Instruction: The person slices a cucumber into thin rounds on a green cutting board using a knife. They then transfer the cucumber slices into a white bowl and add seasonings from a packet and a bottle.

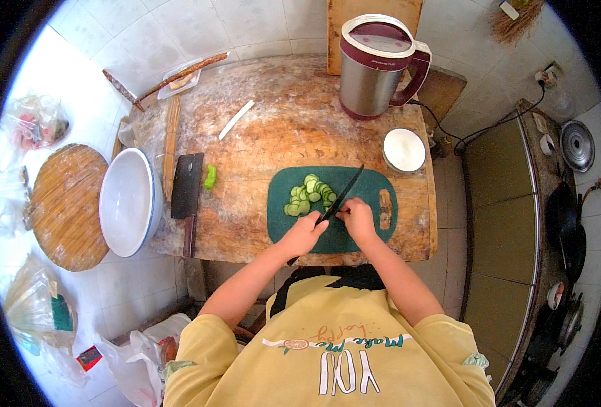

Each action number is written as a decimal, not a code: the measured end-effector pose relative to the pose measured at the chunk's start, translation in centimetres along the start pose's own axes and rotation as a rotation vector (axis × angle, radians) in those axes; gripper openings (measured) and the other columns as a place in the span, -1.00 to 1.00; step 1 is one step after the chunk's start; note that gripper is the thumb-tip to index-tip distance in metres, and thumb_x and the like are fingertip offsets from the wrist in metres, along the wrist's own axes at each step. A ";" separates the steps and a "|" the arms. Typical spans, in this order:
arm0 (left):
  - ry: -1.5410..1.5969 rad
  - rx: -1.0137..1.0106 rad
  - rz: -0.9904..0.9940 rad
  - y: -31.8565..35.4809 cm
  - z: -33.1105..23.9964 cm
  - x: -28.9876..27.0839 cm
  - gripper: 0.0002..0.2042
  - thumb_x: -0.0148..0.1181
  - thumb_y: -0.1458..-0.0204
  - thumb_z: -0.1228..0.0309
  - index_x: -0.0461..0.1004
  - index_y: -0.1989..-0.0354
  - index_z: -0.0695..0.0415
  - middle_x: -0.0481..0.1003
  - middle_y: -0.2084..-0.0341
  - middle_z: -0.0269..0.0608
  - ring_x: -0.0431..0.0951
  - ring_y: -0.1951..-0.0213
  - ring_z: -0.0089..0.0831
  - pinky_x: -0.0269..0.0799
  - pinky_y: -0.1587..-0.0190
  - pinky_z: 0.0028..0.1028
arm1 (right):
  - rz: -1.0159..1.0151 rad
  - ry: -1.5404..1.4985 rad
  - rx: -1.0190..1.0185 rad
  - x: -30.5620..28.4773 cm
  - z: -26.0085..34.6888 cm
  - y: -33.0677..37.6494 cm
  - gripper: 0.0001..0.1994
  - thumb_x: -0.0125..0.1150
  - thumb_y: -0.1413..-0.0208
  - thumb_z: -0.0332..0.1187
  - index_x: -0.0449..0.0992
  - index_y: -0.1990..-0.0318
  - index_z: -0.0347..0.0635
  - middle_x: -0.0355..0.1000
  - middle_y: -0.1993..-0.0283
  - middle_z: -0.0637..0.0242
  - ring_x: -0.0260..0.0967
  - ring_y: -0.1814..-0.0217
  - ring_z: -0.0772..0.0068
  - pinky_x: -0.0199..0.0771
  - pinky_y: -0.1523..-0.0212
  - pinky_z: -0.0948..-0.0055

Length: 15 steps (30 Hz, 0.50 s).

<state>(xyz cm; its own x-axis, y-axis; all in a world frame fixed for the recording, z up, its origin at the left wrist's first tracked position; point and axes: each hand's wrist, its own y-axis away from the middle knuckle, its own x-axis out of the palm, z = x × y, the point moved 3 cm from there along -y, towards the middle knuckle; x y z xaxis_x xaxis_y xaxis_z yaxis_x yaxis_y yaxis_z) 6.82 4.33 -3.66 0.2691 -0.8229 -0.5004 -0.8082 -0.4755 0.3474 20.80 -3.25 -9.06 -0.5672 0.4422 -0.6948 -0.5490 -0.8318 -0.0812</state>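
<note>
My left hand [302,235] is closed around the handle of a dark knife [342,195], whose blade slants up to the right over a green cutting board [283,178]. Sliced cucumber [306,197] lies in a loose pile on the board, just left of the blade. On the blade's other side, my right hand [357,221] has its fingers drawn together close to the edge. Whatever they pinch is hidden. A cleaver [187,183] rests to the left on the wooden table, beside a small green pepper piece [210,177].
A soymilk maker [371,78] stands at the back right, its cord running to a wall socket. Nearer is a white bowl [404,150]. A white basin [129,203] and round wooden board [70,207] are at the left. One pale strip [236,121] lies farther back.
</note>
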 end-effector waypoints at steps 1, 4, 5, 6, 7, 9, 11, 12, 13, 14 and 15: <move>-0.001 0.002 -0.001 -0.2 0.2 0.2 -0.71 -0.08 -0.11 0.28 0.23 0.34 0.34 0.38 0.55 0.17 0.40 0.40 0.09 0.26 0.37 -0.17 | 0.000 -0.019 0.009 -0.1 0.1 0.0 -0.83 0.35 0.33 -0.48 0.45 0.59 -0.34 0.35 0.47 0.07 0.35 0.43 0.05 0.36 0.41 0.22; -0.018 0.059 -0.088 -0.5 0.7 1.2 -0.72 -0.09 -0.11 0.29 0.24 0.30 0.34 0.39 0.50 0.23 0.41 0.35 0.13 0.28 0.34 -0.14 | -0.001 -0.055 0.025 -0.3 0.3 0.3 -0.85 0.32 0.31 -0.50 0.46 0.57 -0.34 0.34 0.46 0.08 0.35 0.42 0.05 0.35 0.40 0.22; -0.030 0.054 -0.097 -0.5 0.8 1.4 -0.72 -0.10 -0.11 0.29 0.24 0.30 0.34 0.39 0.50 0.23 0.40 0.35 0.14 0.28 0.34 -0.13 | -0.001 -0.052 0.022 -0.1 0.1 0.4 -0.86 0.32 0.30 -0.50 0.46 0.57 -0.34 0.34 0.45 0.08 0.35 0.42 0.06 0.35 0.40 0.22; -0.043 0.048 -0.106 -0.4 0.7 1.5 -0.72 -0.10 -0.12 0.29 0.23 0.30 0.34 0.39 0.50 0.24 0.40 0.34 0.14 0.28 0.33 -0.12 | -0.001 -0.050 0.019 -0.1 0.0 0.5 -0.87 0.31 0.29 -0.51 0.46 0.56 -0.34 0.34 0.45 0.08 0.35 0.41 0.06 0.35 0.39 0.22; -0.054 0.041 -0.116 -0.4 0.7 1.5 -0.72 -0.10 -0.12 0.29 0.23 0.30 0.34 0.39 0.49 0.25 0.40 0.34 0.15 0.28 0.33 -0.11 | -0.002 -0.052 0.024 -0.1 0.1 0.5 -0.87 0.30 0.28 -0.51 0.46 0.56 -0.34 0.34 0.45 0.08 0.35 0.41 0.06 0.35 0.39 0.22; -0.068 0.080 -0.139 -0.4 0.8 1.7 -0.70 -0.11 -0.12 0.29 0.24 0.23 0.35 0.40 0.46 0.26 0.40 0.32 0.16 0.30 0.30 -0.12 | -0.004 -0.056 0.032 -0.2 0.2 0.6 -0.89 0.28 0.27 -0.52 0.46 0.55 -0.34 0.34 0.44 0.08 0.35 0.41 0.05 0.35 0.37 0.23; -0.055 0.109 -0.136 -0.5 1.0 1.8 -0.67 -0.12 -0.12 0.28 0.24 0.14 0.35 0.41 0.41 0.27 0.41 0.28 0.16 0.31 0.26 -0.14 | -0.016 -0.070 0.018 -0.1 0.2 0.7 -0.89 0.27 0.26 -0.53 0.46 0.54 -0.35 0.34 0.43 0.08 0.34 0.41 0.05 0.35 0.36 0.23; -0.036 0.117 -0.122 -0.7 1.1 1.9 -0.65 -0.13 -0.13 0.27 0.23 0.09 0.35 0.42 0.37 0.28 0.41 0.26 0.15 0.32 0.24 -0.14 | -0.022 -0.076 0.012 -0.1 0.2 0.7 -0.90 0.26 0.25 -0.53 0.46 0.54 -0.35 0.34 0.43 0.07 0.34 0.41 0.04 0.35 0.36 0.23; -0.017 0.125 -0.107 -0.8 1.2 2.0 -0.63 -0.13 -0.13 0.27 0.22 0.04 0.35 0.42 0.34 0.28 0.41 0.23 0.15 0.32 0.21 -0.15 | -0.034 -0.074 0.010 0.0 0.1 0.8 -0.90 0.25 0.25 -0.54 0.46 0.53 -0.35 0.34 0.43 0.07 0.34 0.40 0.04 0.35 0.36 0.22; -0.017 0.125 -0.120 -0.9 1.4 2.0 -0.62 -0.13 -0.13 0.27 0.21 0.01 0.34 0.42 0.31 0.28 0.41 0.21 0.13 0.32 0.20 -0.16 | -0.045 -0.072 0.008 0.1 0.0 0.9 -0.91 0.25 0.24 -0.54 0.46 0.53 -0.35 0.34 0.42 0.07 0.34 0.40 0.04 0.34 0.36 0.22; -0.018 0.125 -0.133 -0.9 1.6 2.0 -0.60 -0.13 -0.13 0.26 0.19 -0.02 0.33 0.42 0.29 0.27 0.41 0.19 0.12 0.32 0.18 -0.17 | -0.057 -0.069 0.007 0.1 0.0 0.9 -0.91 0.24 0.23 -0.54 0.46 0.52 -0.35 0.34 0.41 0.07 0.34 0.40 0.03 0.34 0.35 0.22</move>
<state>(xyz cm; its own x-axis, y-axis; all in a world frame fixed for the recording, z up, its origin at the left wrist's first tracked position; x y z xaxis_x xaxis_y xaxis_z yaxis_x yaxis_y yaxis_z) 7.26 3.60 -6.20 0.3693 -0.7494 -0.5495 -0.8253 -0.5363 0.1767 20.25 -3.97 -9.17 -0.5757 0.5113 -0.6380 -0.5860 -0.8022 -0.1142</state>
